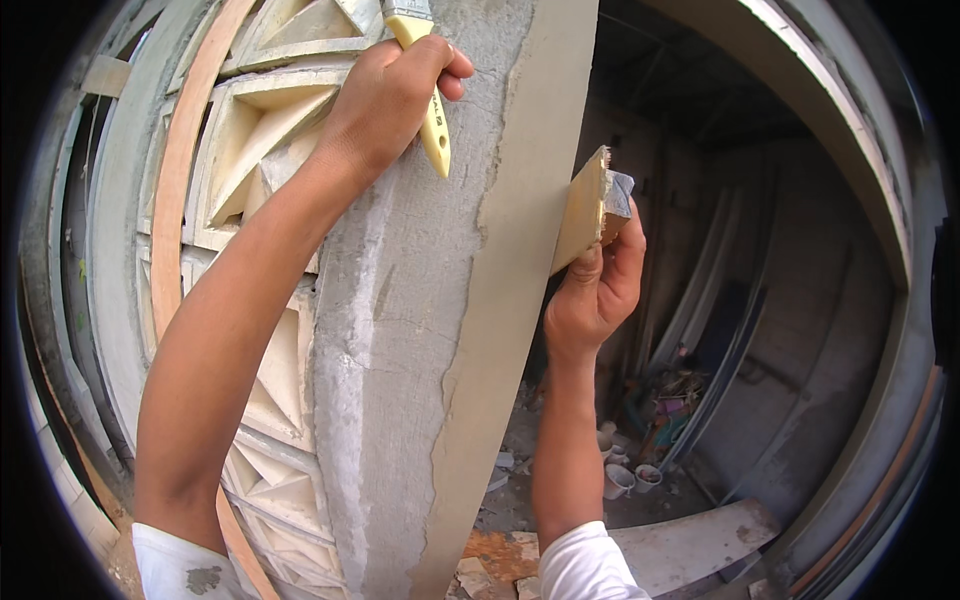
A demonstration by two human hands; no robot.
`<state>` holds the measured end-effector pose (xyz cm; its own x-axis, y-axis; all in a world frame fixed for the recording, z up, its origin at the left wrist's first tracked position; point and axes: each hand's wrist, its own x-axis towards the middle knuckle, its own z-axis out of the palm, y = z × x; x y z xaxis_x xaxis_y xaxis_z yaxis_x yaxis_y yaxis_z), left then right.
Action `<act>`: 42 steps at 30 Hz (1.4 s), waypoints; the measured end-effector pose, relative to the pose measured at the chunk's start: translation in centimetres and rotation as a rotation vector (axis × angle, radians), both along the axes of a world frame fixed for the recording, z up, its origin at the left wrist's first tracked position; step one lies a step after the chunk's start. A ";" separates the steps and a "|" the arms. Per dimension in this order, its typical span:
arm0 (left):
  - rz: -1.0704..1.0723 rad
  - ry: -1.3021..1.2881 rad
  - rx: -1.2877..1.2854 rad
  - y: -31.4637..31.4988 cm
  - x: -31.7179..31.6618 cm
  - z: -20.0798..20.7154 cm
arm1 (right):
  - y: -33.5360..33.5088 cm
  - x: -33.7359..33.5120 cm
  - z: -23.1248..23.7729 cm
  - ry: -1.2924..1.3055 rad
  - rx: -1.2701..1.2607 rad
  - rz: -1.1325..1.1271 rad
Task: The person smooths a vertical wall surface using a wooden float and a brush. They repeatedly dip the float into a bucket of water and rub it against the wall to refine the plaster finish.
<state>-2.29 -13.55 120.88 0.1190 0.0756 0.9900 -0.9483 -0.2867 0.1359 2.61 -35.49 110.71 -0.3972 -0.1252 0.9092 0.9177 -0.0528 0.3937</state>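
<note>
My left hand [385, 105] is closed around the pale yellow handle of a paintbrush [436, 140], in front of the grey cement column [405, 260]. The brush points up, and its bristles lie past the top edge of the view. Between thumb and fingers, my right hand [600, 295] grips a plastering float [582, 215], seen nearly edge-on as a flat tan board with a grey block behind. The float is at the column's right edge, beside a smooth strip of beige plaster [515, 240]. Whether its face touches the plaster is hard to make out.
Patterned cream ventilation blocks [265, 150] fill the wall at left, crossed by an upright wooden strip [175, 190]. Through the dark opening at right are white buckets [619, 480], a cluttered heap [672, 405] and a low pale plank [700, 545].
</note>
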 end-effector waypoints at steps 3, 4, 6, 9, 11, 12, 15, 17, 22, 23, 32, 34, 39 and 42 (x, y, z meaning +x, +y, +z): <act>0.003 -0.008 -0.004 -0.3 0.0 0.0 | -0.3 0.9 0.5 0.058 0.023 -0.007; 0.014 -0.007 -0.002 -0.2 0.0 0.0 | -0.2 1.1 0.6 0.089 0.057 -0.030; -0.011 -0.023 -0.019 -0.1 0.2 0.0 | -0.6 1.6 1.1 0.203 0.054 -0.123; -0.037 -0.025 -0.015 -0.4 0.2 -0.4 | -2.3 4.7 0.3 0.380 0.034 -0.208; -0.099 -0.031 0.020 0.2 0.2 0.1 | -3.5 7.3 -2.6 0.653 0.022 -0.095; -0.135 -0.013 0.012 0.0 0.3 0.1 | -4.4 7.6 -4.1 0.654 0.107 -0.072; -0.137 -0.018 0.003 0.0 0.4 -0.1 | -5.5 7.2 -4.2 0.519 0.215 -0.022; -0.135 -0.023 0.011 0.3 0.3 -0.3 | -4.1 3.9 -1.2 0.304 0.122 -0.024; -0.161 -0.019 -0.001 0.2 -0.1 -0.2 | -1.5 0.5 5.0 -0.082 0.040 0.013; -0.166 -0.026 -0.001 0.2 0.1 -0.2 | -1.3 0.4 5.4 -0.138 0.034 0.025; -0.187 -0.037 0.010 0.3 0.4 0.0 | -1.6 4.5 6.2 0.105 0.078 -0.206; -0.197 -0.028 0.029 0.2 0.3 0.3 | -3.6 7.3 5.0 0.252 0.079 -0.293; -0.263 -0.014 0.023 0.5 0.4 0.3 | -5.7 7.2 0.3 0.478 0.230 -0.112; -0.226 -0.018 -0.009 0.7 0.4 0.1 | -4.5 2.3 5.4 0.189 0.162 -0.106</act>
